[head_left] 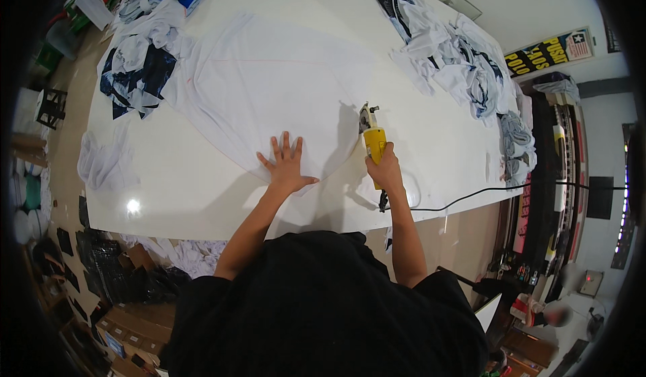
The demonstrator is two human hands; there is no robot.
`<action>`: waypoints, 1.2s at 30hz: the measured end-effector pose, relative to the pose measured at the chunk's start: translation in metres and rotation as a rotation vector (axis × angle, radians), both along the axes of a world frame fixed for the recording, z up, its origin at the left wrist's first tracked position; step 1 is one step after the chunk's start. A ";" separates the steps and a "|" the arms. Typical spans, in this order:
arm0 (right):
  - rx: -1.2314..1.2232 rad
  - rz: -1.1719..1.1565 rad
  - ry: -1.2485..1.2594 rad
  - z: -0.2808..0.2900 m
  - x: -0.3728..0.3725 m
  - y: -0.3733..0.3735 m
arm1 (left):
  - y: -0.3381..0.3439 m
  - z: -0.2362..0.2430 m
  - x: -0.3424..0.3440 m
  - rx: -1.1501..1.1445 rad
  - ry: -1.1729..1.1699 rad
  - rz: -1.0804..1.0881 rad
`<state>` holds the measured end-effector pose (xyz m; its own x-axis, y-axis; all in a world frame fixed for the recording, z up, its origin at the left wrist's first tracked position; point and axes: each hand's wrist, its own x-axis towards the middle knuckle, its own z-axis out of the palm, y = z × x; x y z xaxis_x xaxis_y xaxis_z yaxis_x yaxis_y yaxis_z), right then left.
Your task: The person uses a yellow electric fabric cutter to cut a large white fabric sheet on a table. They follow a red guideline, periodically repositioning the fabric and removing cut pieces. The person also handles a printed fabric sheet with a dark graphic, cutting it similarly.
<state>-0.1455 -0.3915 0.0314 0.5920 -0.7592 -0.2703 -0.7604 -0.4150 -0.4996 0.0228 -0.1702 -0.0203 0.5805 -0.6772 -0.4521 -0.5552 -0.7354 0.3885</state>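
Black shirt (323, 303): nearest.
Left hand (287, 172): fingers spread on white cloth (282, 94), atop the table (441, 148).
Right hand (385, 170): fingers wrapped around yellow cutter (375, 143).
Blade (364, 121): at cloth's edge, seemingly cutting.
Next move: likely needs flat cloth.

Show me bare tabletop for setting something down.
The table is bare between the yellow cutter in the right hand and the right-side cloth pile, and front left, between the white sheet under the left hand and the leftmost cloth scrap. It's crowded at that pile and the upper-left pile; a cable crosses front right.
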 end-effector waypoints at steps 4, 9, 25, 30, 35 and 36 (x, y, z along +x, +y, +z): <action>0.011 0.065 0.052 0.002 0.008 -0.025 | 0.001 -0.001 0.000 -0.006 -0.007 -0.003; 0.028 0.158 0.069 0.008 0.020 -0.049 | 0.003 -0.001 -0.001 -0.007 0.001 0.010; 0.002 0.421 0.067 0.005 0.077 -0.112 | 0.007 -0.006 -0.005 -0.091 -0.027 0.063; 0.009 0.456 0.044 0.004 0.099 -0.120 | 0.005 -0.001 -0.004 -0.064 -0.018 0.068; 0.006 0.466 0.058 0.002 0.120 -0.124 | 0.004 -0.002 -0.004 -0.036 -0.027 0.071; 0.005 0.465 0.059 0.002 0.124 -0.125 | 0.004 -0.002 -0.005 -0.037 -0.029 0.074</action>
<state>-0.0219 -0.5160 0.0337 0.8526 -0.4153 -0.3173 -0.5215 -0.7162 -0.4639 0.0181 -0.1657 -0.0223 0.6418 -0.6480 -0.4101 -0.5116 -0.7602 0.4005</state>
